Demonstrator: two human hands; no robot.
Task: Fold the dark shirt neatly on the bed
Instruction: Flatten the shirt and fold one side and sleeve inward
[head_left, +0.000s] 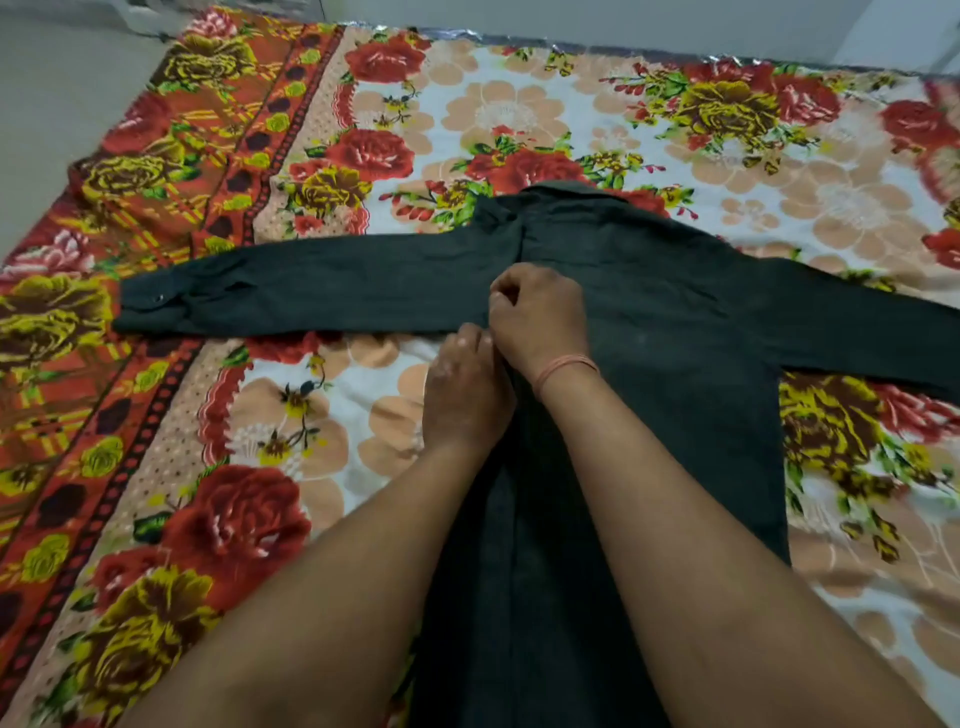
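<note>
The dark shirt (675, 332) lies flat on the bed with its collar at the far end and both sleeves stretched out, one to the left, one to the right. My left hand (465, 389) rests at the shirt's left edge, just below the left sleeve, fingers pinching the cloth. My right hand (537, 317) sits right above it, fingers curled on the shirt's front near the centre line. An orange thread band circles the right wrist. My forearms hide much of the shirt's lower body.
The bed is covered by a floral sheet (467, 114) with red and yellow roses and an orange patterned border at the left. Bare grey floor (57, 104) shows beyond the bed's left side. The bed's far edge runs along the top.
</note>
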